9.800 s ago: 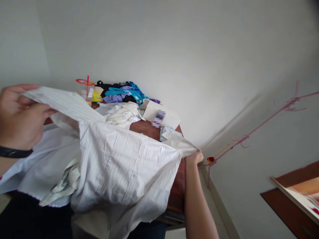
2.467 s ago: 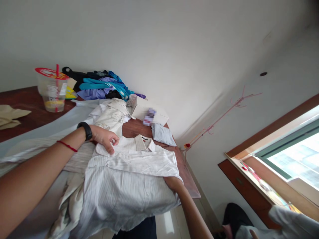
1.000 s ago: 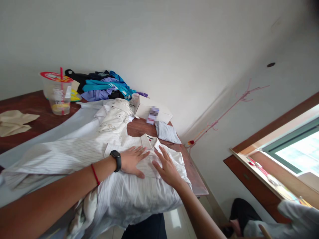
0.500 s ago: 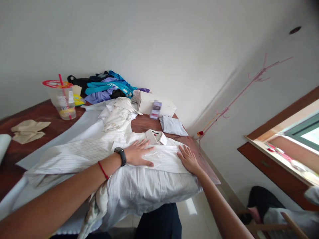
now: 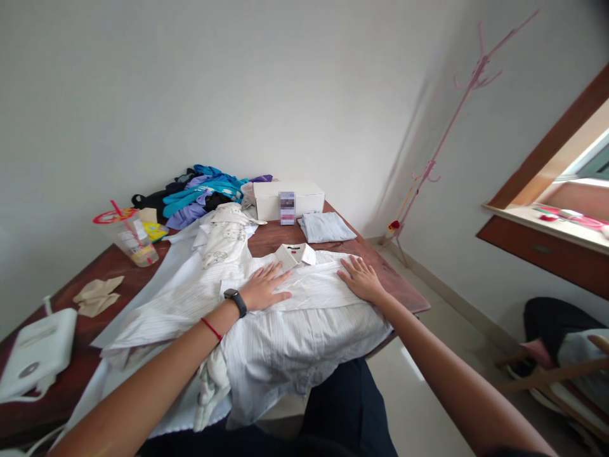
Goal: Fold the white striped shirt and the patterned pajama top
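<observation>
Shirt with pale stripes lies across the table, on the near side of the white box, its collar toward that box and its near part hanging over the table edge. I have my left hand laid on it, nearer than the box and slightly to its left, fingers spread wide and gripping nothing. My right hand, nearer than the box and off to its right, presses on the striped cloth too, open and fairly wide, also gripping nothing.

Directly before the box I see a small packet, its print blurred; beside that, at the box's near right, a folded grey cloth. A white patterned garment sits to the box's near left, and the heap of blue, purple and black clothes is left of it. Farther left of the box come a plastic cup with a red straw, a yellow packet, a tan cloth and, nearest me, a white device. The pink coat stand rises right of the box.
</observation>
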`<state>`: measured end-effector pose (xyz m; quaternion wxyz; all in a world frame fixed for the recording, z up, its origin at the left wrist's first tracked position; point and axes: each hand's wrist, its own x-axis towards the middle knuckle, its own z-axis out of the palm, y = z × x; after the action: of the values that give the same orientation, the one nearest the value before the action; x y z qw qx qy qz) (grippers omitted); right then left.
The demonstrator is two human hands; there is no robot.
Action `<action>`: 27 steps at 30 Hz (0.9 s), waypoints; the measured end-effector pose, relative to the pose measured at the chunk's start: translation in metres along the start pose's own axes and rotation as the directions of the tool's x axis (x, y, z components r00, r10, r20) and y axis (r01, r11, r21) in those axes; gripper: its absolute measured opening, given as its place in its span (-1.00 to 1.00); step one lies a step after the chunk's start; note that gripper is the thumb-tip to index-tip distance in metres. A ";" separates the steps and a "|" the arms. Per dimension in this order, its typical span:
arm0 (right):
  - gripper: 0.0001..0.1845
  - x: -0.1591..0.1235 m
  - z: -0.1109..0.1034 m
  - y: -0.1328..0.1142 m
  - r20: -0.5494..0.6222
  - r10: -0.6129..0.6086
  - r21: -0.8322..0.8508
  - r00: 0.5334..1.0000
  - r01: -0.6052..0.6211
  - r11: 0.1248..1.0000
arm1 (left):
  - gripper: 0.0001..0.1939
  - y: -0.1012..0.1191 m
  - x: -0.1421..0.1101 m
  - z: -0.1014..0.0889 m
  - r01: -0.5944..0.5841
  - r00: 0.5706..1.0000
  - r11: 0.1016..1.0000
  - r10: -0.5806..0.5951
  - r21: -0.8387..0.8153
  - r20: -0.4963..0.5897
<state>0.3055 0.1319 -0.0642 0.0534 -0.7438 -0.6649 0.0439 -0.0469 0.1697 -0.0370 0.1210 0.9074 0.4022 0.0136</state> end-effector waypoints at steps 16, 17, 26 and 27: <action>-0.24 -0.004 -0.007 -0.001 0.020 -0.042 0.069 0.999 0.040 0.997 | -0.26 0.003 -0.001 0.003 -0.007 0.997 0.997 0.013 0.073 -0.077; -0.25 -0.004 -0.007 -0.001 0.022 -0.041 0.074 0.999 0.039 0.997 | -0.26 0.003 0.000 0.003 -0.009 0.996 0.998 0.014 0.065 -0.085; -0.24 -0.005 -0.009 0.001 0.020 -0.044 0.091 0.999 0.042 0.995 | -0.20 0.011 0.003 -0.009 0.004 0.956 0.952 -0.093 -0.307 -0.277; -0.24 -0.005 -0.009 0.001 0.019 -0.043 0.091 0.999 0.041 0.995 | -0.19 0.010 0.003 -0.011 0.009 0.946 0.941 -0.117 -0.339 -0.301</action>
<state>0.3073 0.1267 -0.0557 0.0809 -0.7259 -0.6782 0.0808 -0.0388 0.1676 -0.0242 0.2071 0.8462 0.4374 0.2228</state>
